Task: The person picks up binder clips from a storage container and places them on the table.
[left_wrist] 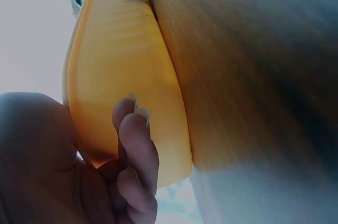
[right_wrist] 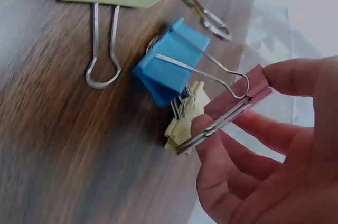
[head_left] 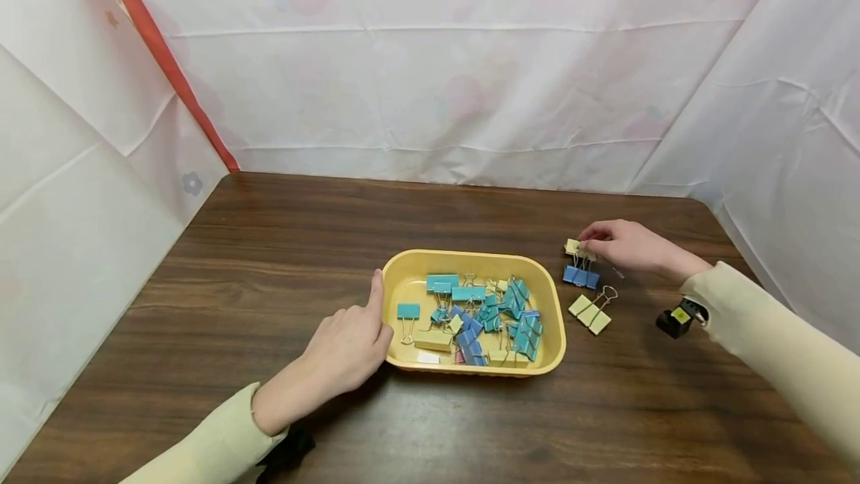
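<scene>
My left hand [head_left: 349,346] holds the left end of a yellow plastic bin [head_left: 552,353]. In the left wrist view its fingers [left_wrist: 138,147] bend against the bin's outer wall. Teal, blue and yellow binder clips lie inside the bin, among them a teal clip [head_left: 407,311]. To the right of the bin, my right hand [head_left: 628,245] pinches a pink binder clip [right_wrist: 254,80] between thumb and fingers; the head view hardly shows this clip. Just past it are a blue binder clip [right_wrist: 177,57] and a small yellow one [right_wrist: 190,115] on the table.
A larger pale-yellow binder clip [head_left: 590,314] lies on the wooden table [head_left: 295,245] nearer to me, below the blue one. White curtains [head_left: 416,95] hang behind and at both sides. A red strip [head_left: 164,54] runs along the left corner.
</scene>
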A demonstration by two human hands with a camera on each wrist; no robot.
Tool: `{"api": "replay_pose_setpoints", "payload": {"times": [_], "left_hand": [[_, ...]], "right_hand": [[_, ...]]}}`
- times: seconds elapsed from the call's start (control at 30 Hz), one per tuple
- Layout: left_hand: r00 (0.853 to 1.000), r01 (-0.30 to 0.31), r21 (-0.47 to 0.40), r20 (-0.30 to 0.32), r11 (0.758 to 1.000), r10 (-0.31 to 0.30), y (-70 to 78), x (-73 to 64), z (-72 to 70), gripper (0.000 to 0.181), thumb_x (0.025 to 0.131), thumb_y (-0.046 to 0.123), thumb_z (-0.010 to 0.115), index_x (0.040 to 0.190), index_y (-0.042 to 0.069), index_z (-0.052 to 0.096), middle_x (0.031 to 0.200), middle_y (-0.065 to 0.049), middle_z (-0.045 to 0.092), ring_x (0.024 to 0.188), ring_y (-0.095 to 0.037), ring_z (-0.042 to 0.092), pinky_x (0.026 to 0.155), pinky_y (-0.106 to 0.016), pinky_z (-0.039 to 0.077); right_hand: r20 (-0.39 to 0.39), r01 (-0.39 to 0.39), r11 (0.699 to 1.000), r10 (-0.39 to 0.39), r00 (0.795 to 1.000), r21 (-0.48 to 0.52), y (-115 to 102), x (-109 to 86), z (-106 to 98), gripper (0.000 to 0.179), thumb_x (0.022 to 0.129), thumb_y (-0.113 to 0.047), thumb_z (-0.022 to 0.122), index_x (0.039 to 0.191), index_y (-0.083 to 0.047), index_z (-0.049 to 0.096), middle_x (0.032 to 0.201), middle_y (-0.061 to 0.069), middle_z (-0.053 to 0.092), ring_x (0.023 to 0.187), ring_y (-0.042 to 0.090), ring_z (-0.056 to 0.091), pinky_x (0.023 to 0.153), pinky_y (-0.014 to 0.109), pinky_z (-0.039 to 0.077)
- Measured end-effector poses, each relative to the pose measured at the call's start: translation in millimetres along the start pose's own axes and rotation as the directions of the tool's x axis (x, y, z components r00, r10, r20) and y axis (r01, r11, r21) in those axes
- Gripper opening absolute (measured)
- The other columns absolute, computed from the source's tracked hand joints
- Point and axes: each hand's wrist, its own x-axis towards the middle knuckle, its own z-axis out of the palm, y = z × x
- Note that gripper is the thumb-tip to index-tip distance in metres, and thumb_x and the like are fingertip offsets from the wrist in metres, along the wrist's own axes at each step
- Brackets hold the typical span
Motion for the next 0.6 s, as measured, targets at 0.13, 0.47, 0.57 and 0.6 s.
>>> {"api": "replay_pose_setpoints", "payload": {"times": [0.13,0.47,0.57,0.6], "left_hand": [[1.000,-0.003,0.001,-0.001,1.000,0.003,0.3,-0.2,0.9,0.075,0.094,0.019,0.049,0.155,-0.008,0.013,0.052,0.001,0.044,0.045,-0.015,0.040,0.043,-0.034,0.034],[1.000,-0.003,0.004,0.002,1.000,0.003,0.4,1.0,1.5,0.076,0.094,0.019,0.049,0.155,-0.008,0.013,0.053,0.001,0.044,0.045,-0.015,0.041,0.043,-0.034,0.035],[1.000,-0.005,0.004,0.002,1.000,0.005,0.4,1.4,1.5,0.075,0.094,0.019,0.049,0.155,-0.008,0.014,0.052,0.001,0.044,0.045,-0.015,0.041,0.043,-0.034,0.035],[1.000,-0.006,0.003,0.002,1.000,0.006,0.4,1.6,1.5,0.075,0.094,0.019,0.049,0.155,-0.008,0.014,0.053,0.001,0.044,0.045,-0.015,0.041,0.043,-0.034,0.035]], "right_hand": [[-0.025,-0.049,0.997,0.051,0.998,0.059,1.7,0.7,-0.6,0.038,0.102,-0.035,0.051,0.121,-0.004,0.065,0.086,0.010,0.066,0.066,0.023,0.058,0.064,0.038,0.046],[-0.047,-0.025,1.000,0.025,0.999,0.000,6.4,4.8,4.6,0.038,0.099,-0.036,0.060,0.117,-0.004,0.066,0.107,0.009,0.069,0.098,0.026,0.065,0.083,0.047,0.048],[-0.060,-0.023,1.000,0.022,0.998,-0.017,4.6,2.8,1.9,0.036,0.099,-0.036,0.059,0.114,-0.005,0.068,0.102,0.005,0.070,0.094,0.024,0.065,0.082,0.047,0.048],[-0.067,-0.024,0.999,0.023,0.998,-0.024,3.2,2.2,0.4,0.035,0.099,-0.036,0.059,0.113,-0.006,0.069,0.101,0.005,0.070,0.094,0.024,0.064,0.082,0.047,0.047]]}}
